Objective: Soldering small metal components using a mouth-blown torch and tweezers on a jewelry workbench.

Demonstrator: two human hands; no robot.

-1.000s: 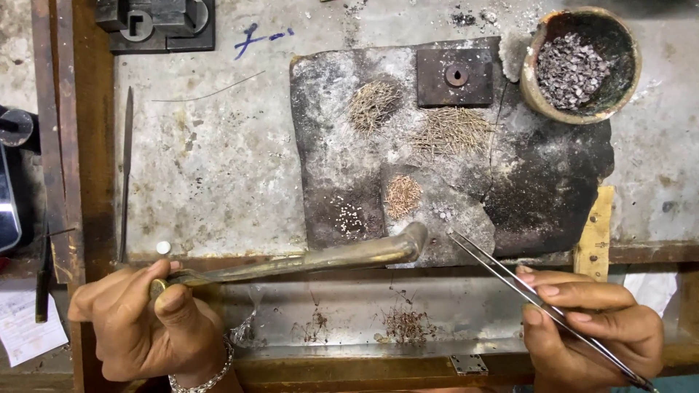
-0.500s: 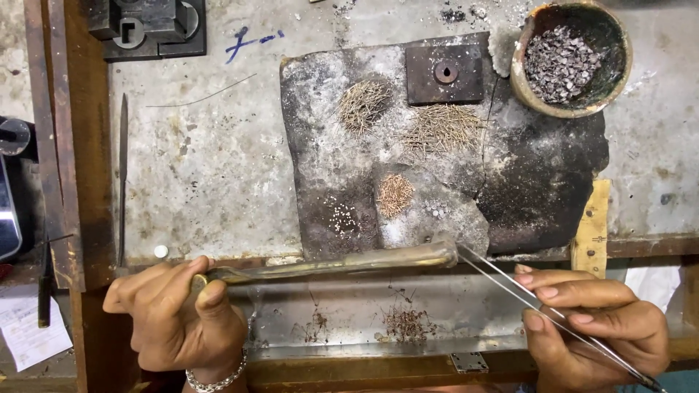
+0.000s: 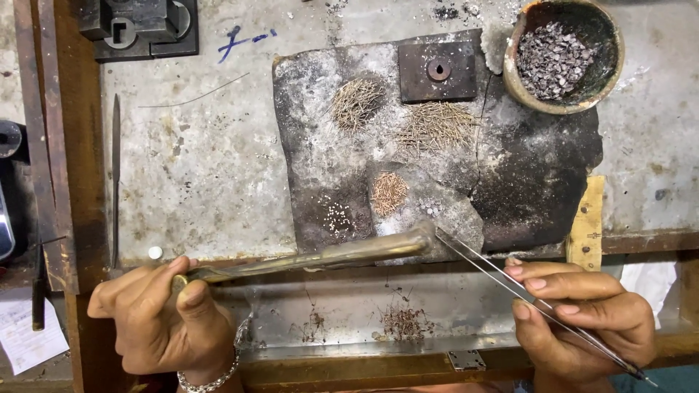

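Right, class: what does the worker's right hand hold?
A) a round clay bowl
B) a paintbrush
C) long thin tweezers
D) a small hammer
C: the right hand grips long thin tweezers whose tips reach the end of the brass tube held in the left hand.

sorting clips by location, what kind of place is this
Probably a jeweller's or metalsmith's bench: a scorched soldering slab bearing piles of fine wire bits, a bowl of metal scraps, with tweezers and a blowpipe-like brass tube in hand.
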